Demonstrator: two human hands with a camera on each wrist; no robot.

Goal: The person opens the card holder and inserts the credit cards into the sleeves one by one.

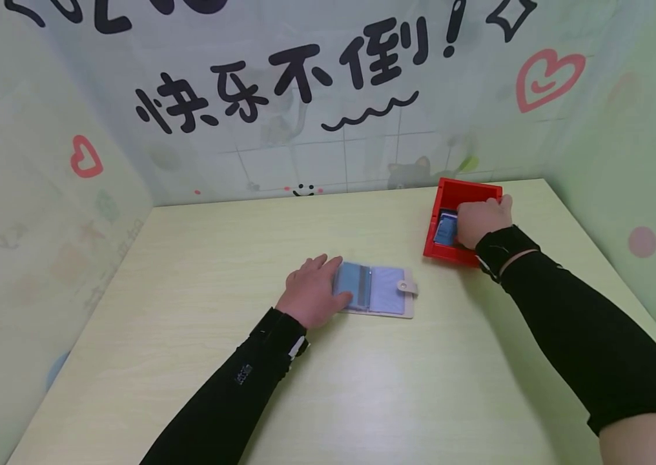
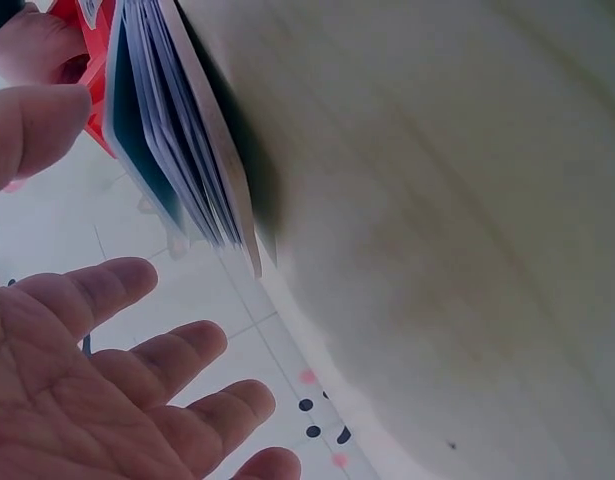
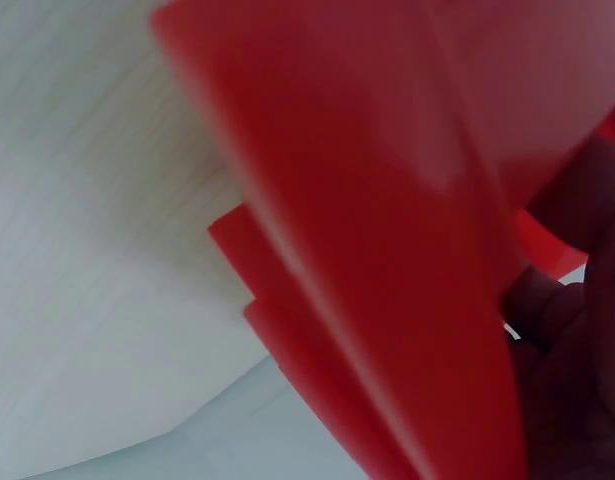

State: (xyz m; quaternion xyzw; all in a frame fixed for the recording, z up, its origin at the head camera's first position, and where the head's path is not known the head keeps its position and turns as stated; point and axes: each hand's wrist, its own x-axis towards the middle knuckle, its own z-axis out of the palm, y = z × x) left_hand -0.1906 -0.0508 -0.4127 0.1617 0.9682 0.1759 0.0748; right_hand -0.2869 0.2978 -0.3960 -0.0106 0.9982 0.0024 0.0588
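Note:
A small card album (image 1: 387, 290) lies opened flat on the table, with clear sleeves, a pale cover and a snap strap on its right side. At its left edge is my left hand (image 1: 315, 292), fingers spread and the thumb by the near left corner. In the left wrist view the album's stacked sleeves (image 2: 177, 120) stand apart from the fingers (image 2: 192, 350). My right hand (image 1: 483, 223) reaches down into a red box (image 1: 470, 190), beside a blue card-like item (image 1: 446, 228) inside. Its fingertips are hidden in the box, and whatever they touch is not visible.
The light wood table (image 1: 235, 258) meets a printed back wall (image 1: 305, 155) behind and a pale green side wall (image 1: 636, 194) at right. The red box stands near the table's far right corner.

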